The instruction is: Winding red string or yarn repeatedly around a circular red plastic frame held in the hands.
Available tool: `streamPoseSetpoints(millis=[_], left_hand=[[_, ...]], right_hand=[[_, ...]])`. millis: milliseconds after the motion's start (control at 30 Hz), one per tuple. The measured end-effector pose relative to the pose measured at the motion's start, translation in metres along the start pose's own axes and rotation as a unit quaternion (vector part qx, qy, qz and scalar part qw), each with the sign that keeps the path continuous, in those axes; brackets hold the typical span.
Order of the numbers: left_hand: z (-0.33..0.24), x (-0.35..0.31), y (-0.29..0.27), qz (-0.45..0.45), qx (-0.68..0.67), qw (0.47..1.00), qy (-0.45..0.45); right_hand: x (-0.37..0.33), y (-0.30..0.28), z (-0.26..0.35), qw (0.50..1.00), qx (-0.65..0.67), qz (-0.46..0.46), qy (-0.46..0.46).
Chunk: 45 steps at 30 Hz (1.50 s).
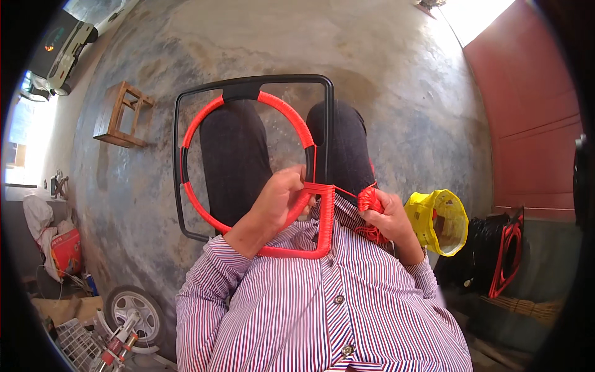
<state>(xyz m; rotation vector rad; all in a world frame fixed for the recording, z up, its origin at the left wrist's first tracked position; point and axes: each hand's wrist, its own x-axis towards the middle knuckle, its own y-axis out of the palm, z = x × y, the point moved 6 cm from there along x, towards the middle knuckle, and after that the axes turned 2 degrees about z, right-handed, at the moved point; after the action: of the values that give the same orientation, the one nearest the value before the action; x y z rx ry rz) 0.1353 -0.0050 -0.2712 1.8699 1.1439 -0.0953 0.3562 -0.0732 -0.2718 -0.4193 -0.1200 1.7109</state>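
A black square frame (329, 124) with a round ring (290, 114) inside it rests over my lap. Red cord is wound tightly round much of the ring, the near bar and the near part of the right bar; black gaps show on the ring. My left hand (273, 201) is closed round the ring at its right side, close to the right bar; some fingertips are hidden. To the right of the frame, my right hand (392, 217) grips a bundle of red cord (369, 199). A strand stretches from this bundle to the wound right bar. Loose red loops hang below that hand.
A yellow container (421, 223) stands beside my right forearm, with stacked black frames (477, 254) and a red-wound frame (503, 266) beyond it. Leftward are a wooden stool (113, 121), a spoked wheel (131, 307) and a red sack (67, 251). A red door (527, 118) is at right.
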Motion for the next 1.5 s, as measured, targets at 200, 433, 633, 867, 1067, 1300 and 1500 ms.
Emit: streamPoseSetpoints(millis=[200, 433, 633, 867, 1067, 1300, 1500], left_hand=[[-0.002, 0.000, 0.001, -0.022, 0.056, 0.998, 0.016], [-0.002, -0.003, 0.002, -0.011, 0.032, 0.999, 0.025], [-0.003, 0.000, 0.002, -0.027, 0.088, 0.996, 0.018], [-0.004, -0.002, 0.004, -0.023, 0.051, 0.998, 0.019], [0.000, 0.003, -0.001, -0.021, 0.081, 0.996, 0.021], [0.000, -0.001, 0.002, 0.012, 0.031, 0.999, 0.027], [0.005, 0.003, 0.001, 0.037, 0.027, 0.999, 0.007]], right_hand=[[-0.001, 0.000, 0.002, 1.000, -0.003, 0.000, -0.005], [-0.001, 0.001, 0.003, 1.000, -0.017, -0.001, -0.016], [-0.002, 0.001, 0.007, 1.000, -0.009, -0.004, -0.002], [-0.003, -0.001, 0.008, 0.999, -0.034, -0.001, -0.016], [-0.004, 0.000, 0.004, 0.999, -0.029, 0.011, -0.018], [0.000, -0.021, -0.020, 0.967, 0.239, -0.041, 0.081], [0.012, -0.091, -0.041, 0.908, 0.350, -0.218, 0.076]])
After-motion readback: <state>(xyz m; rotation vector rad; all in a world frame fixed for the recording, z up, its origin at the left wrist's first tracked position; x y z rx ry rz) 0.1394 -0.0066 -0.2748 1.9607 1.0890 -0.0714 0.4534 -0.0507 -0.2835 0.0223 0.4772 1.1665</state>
